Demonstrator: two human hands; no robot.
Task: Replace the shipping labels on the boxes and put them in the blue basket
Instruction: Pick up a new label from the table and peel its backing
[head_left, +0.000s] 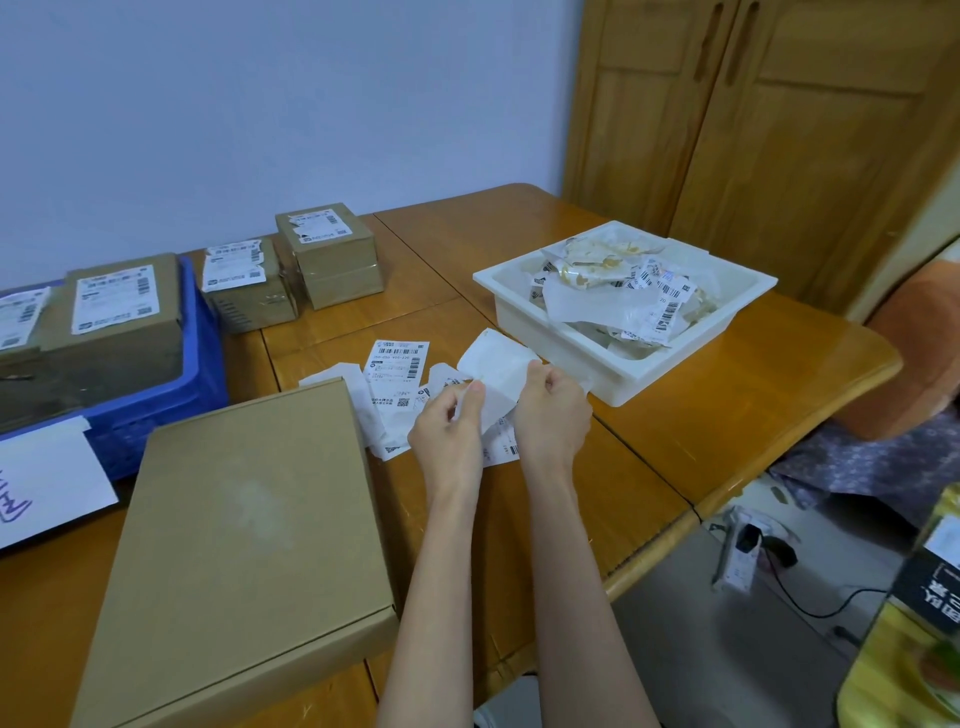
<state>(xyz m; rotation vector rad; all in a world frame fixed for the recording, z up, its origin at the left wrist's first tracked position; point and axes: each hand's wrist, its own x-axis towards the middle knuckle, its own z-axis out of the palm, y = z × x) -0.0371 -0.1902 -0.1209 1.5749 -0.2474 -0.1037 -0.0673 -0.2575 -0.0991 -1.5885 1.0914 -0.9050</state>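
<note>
The big flat box (244, 545) lies bare beside me, waiting for a new label. The blue basket (200, 358) at my left already holds boxes. My left hand (452, 421) and right hand (553, 410) both pinch a label (498, 369), peeling its backing, I think.

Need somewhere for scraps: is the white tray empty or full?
Nearly full: white tray holds heaped peeled labels and backing paper.
</note>
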